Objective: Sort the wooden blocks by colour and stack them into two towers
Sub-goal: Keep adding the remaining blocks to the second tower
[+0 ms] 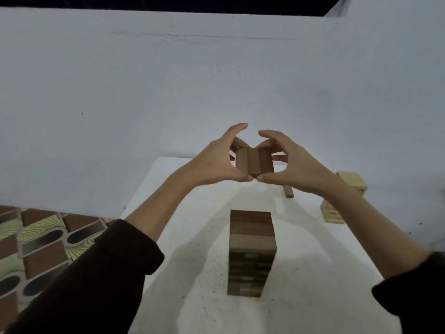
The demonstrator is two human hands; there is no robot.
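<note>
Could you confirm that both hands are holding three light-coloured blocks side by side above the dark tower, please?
Not quite: the head view shows that the three blocks held side by side between the left hand and the right hand are dark brown, not light-coloured. They are indeed above the dark tower; the light tower stands apart near the right edge of the table.

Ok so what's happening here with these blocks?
A person holds a row of three dark blocks between the left hand and right hand, raised above the white table. A dark tower stands nearer the camera; a light tower stands at the right. One loose dark block lies on the table.
</note>
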